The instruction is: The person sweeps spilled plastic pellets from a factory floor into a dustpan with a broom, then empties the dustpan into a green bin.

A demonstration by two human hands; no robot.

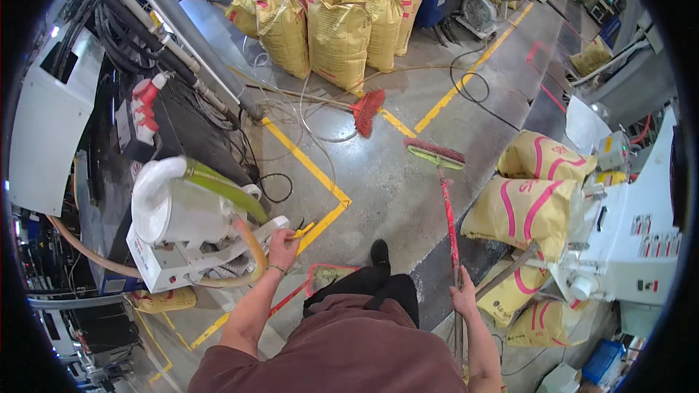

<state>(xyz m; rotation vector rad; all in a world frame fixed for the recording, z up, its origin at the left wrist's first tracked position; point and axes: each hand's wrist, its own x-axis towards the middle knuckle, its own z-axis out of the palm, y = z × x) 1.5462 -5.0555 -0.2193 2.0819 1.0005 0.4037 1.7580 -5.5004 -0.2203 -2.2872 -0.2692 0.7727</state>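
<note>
My right hand [464, 294] is closed around the pole [452, 236] of a push broom, whose red-wrapped upper length runs away from me. The broom's wide head [435, 153], reddish-brown with a pale green edge, rests on the floor ahead. At the left, my left hand [283, 249] is closed beside the white machine's [156, 207] protruding arm. A small yellow object [305, 230] sticks out from its fingers; I cannot make out its kind. Green and tan hoses join that machine.
Yellow sacks [338, 36] stand ahead; more sacks [520, 211] are piled at the right beside a white machine [619, 229]. A red broom [367, 112] lies on the floor among loose hoses and a black cable [473, 87]. A grey post [189, 33] rises at the left.
</note>
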